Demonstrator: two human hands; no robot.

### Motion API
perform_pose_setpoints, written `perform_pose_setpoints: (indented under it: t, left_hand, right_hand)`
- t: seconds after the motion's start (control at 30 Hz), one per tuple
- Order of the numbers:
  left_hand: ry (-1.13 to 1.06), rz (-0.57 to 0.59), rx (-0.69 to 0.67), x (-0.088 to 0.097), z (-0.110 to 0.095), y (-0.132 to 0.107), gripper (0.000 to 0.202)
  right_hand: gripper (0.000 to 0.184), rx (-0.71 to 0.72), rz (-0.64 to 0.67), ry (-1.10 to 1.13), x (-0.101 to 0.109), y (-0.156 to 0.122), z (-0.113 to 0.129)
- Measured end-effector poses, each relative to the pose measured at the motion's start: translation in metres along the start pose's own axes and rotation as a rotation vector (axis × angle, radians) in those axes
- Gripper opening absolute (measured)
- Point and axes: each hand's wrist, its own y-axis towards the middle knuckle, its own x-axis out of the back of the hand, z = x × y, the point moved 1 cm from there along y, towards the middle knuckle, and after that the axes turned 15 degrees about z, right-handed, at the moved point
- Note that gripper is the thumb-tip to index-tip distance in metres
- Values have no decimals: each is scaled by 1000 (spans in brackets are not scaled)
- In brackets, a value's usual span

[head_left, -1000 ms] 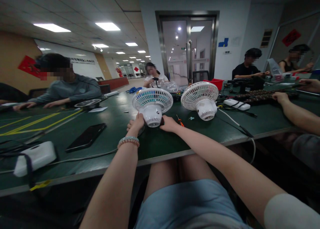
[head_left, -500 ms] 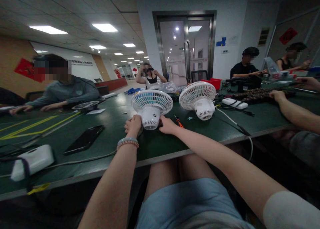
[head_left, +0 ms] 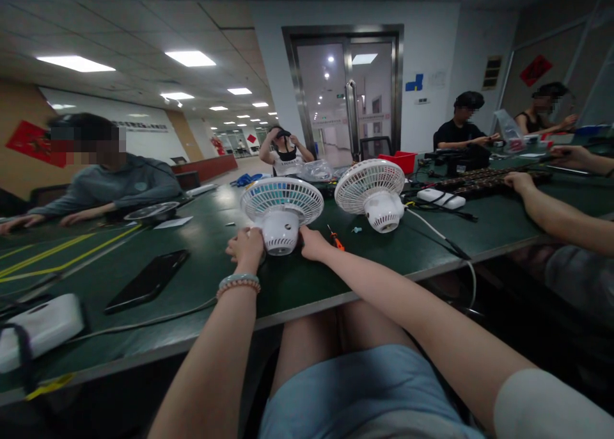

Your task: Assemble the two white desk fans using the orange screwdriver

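Head cam: 2 wht fans (head_left: 281, 226), 1 btwn L hand (head_left: 246, 247) & R hand (head_left: 314, 244), can't tell if grip closed.

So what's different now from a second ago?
The person across the table has lifted both hands from chest height up to the head. The camera turned slightly, sliding everything left in the picture. Still the same: left hand and right hand are at the nearer white fan, with the orange screwdriver and phone lying on the table.
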Motion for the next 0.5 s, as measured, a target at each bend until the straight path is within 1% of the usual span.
perform_pose_setpoints:
  t: [0.07, 0.1, 0.2, 0.27, 0.33, 0.4, 0.47, 0.5]
  left_hand:
    - [-64, -59, 52, 0, -1, -1, 40]
    - [-93, -119, 53, 1, -2, -3, 38]
    - [-134, -360, -52, 5, -4, -9, 33]
    - [-117, -460, -159, 9, -7, -16, 32]
    - [-88, -487, -272, 12, -9, -22, 31]
    - [-55, -471, -372, 14, -13, -28, 29]
    - [-43, -443, -424, 15, -16, -32, 28]
    - [-47, -435, -431, 15, -17, -33, 28]
  right_hand:
    - [49, -4, -2, 8, 0, 0, 0]
    - [47, -8, -7, 8, 1, -1, 1]
    - [35, -2, -58, -30, 3, -6, 7]
    - [30, 38, -122, -79, 8, -14, 15]
    - [27, 90, -178, -126, 16, -26, 23]
    - [29, 139, -233, -180, 26, -41, 27]
    - [31, 115, -266, -248, 36, -57, 25]
    - [33, 75, -252, -286, 40, -64, 22]
